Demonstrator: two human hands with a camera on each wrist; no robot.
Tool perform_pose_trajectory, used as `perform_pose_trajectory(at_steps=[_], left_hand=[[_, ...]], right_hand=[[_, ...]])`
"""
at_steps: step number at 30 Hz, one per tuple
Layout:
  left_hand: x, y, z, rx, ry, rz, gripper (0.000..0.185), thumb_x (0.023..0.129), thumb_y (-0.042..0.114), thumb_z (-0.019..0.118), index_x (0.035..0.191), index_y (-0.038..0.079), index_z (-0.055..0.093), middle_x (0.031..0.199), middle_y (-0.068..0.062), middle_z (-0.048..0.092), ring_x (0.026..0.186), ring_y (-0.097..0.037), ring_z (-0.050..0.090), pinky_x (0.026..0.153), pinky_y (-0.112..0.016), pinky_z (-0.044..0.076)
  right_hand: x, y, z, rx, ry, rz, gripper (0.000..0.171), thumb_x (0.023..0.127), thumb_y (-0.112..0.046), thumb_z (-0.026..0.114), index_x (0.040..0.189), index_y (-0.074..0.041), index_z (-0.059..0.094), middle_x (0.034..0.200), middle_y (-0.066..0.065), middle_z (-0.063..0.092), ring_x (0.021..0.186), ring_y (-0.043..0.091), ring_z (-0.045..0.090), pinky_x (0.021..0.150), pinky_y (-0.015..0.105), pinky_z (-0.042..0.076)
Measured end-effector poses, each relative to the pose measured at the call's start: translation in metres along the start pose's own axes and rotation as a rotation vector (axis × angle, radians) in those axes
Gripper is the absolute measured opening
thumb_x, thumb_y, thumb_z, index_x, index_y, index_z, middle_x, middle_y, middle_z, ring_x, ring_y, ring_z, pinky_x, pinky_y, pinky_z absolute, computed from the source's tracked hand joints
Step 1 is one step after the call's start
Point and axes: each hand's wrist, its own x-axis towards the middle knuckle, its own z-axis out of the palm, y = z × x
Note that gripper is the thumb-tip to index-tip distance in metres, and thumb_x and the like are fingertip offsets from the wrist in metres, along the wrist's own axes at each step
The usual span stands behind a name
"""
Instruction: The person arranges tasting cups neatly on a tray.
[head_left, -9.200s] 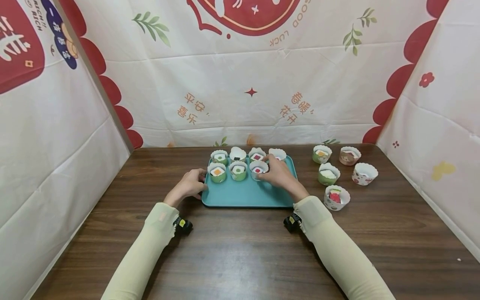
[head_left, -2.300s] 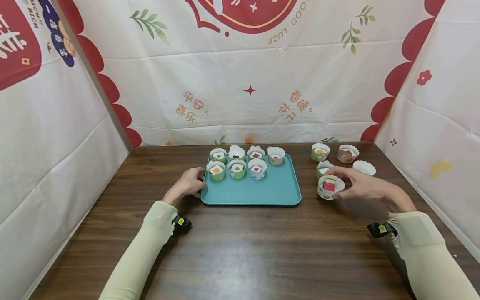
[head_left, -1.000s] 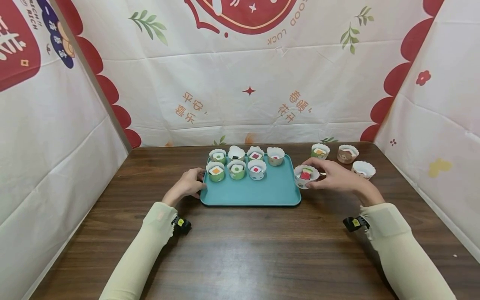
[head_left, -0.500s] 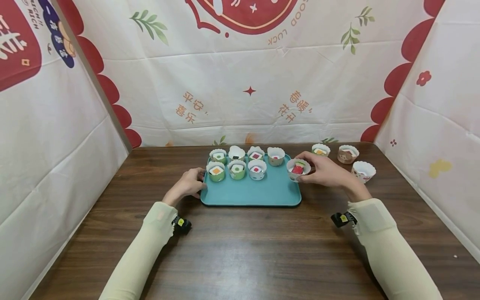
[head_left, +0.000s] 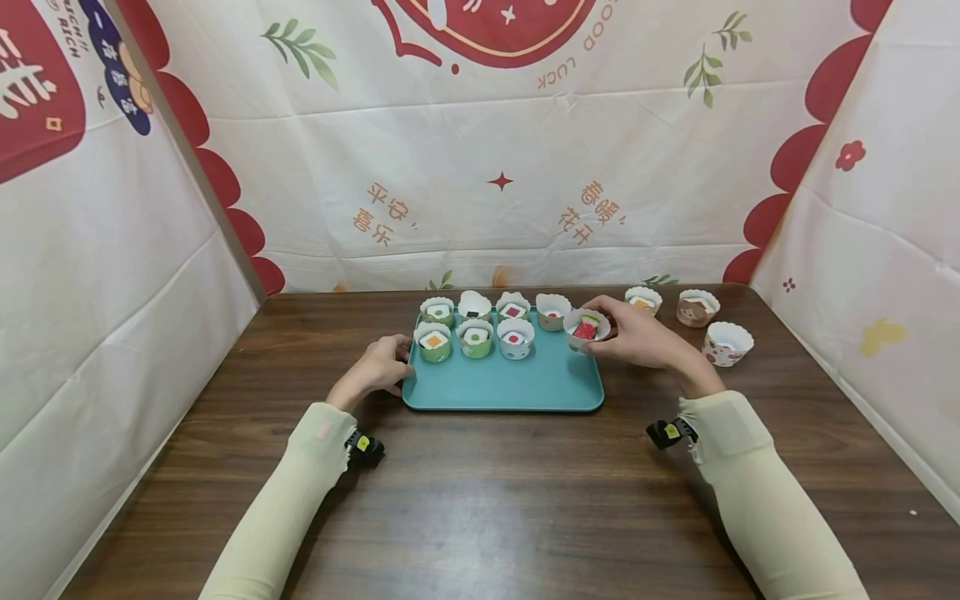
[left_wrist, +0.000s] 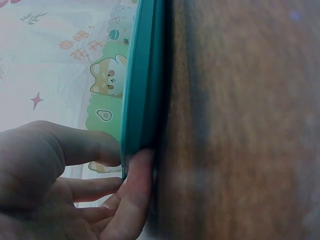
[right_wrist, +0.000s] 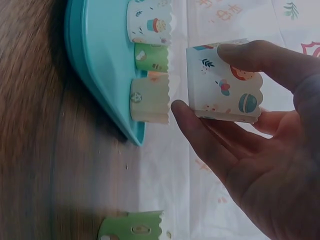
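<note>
Printed white cloth walls enclose a dark wooden desk (head_left: 480,500); on it a teal tray (head_left: 502,387) carries 7 cups, the left hand (head_left: 378,371) grips its edge, the right hand (head_left: 637,337) pinches a white paper cup (head_left: 587,327) above its far right corner

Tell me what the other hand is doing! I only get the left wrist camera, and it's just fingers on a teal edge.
Observer: The right hand holds a white paper cup with a red piece inside, over the far right corner of the teal tray.
Operator: Are there more cups on that tray?
Observer: Yes, seven cups stand there in two rows, four at the back and three in front.
Operator: Any not on it?
Observer: Three cups stand on the table, to the right of the tray.
</note>
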Motion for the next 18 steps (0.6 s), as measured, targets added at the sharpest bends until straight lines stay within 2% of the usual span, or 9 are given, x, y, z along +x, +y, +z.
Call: perform_pose_trajectory(at_steps=[5, 11, 18], left_hand=[[0.001, 0.000, 0.000, -0.004, 0.000, -0.003, 0.065, 0.094, 0.001, 0.061, 0.155, -0.002, 0.039, 0.134, -0.026, 0.058, 0.107, -0.032, 0.067, 0.064, -0.035, 0.065], [0.001, 0.001, 0.000, -0.010, -0.002, -0.011, 0.065, 0.094, 0.001, 0.061, 0.155, -0.002, 0.039, 0.133, -0.026, 0.058, 0.105, -0.031, 0.066, 0.064, -0.035, 0.065], [0.000, 0.001, 0.000, -0.008, -0.003, -0.007, 0.065, 0.094, 0.001, 0.061, 0.154, -0.002, 0.039, 0.133, -0.025, 0.057, 0.106, -0.032, 0.065, 0.063, -0.035, 0.064]], right_hand=[[0.008, -0.003, 0.005, -0.004, 0.008, 0.027, 0.054, 0.091, -0.031, 0.080, 0.136, -0.011, 0.057, 0.119, 0.012, 0.067, 0.094, 0.023, 0.062, 0.080, 0.034, 0.053], [0.020, -0.003, 0.013, -0.064, 0.022, 0.022, 0.057, 0.089, -0.026, 0.079, 0.137, -0.005, 0.055, 0.118, 0.016, 0.068, 0.094, 0.025, 0.063, 0.080, 0.036, 0.053], [0.028, -0.004, 0.022, -0.042, 0.048, 0.059, 0.060, 0.089, -0.024, 0.079, 0.138, -0.001, 0.053, 0.119, 0.019, 0.067, 0.099, 0.027, 0.061, 0.081, 0.036, 0.052]])
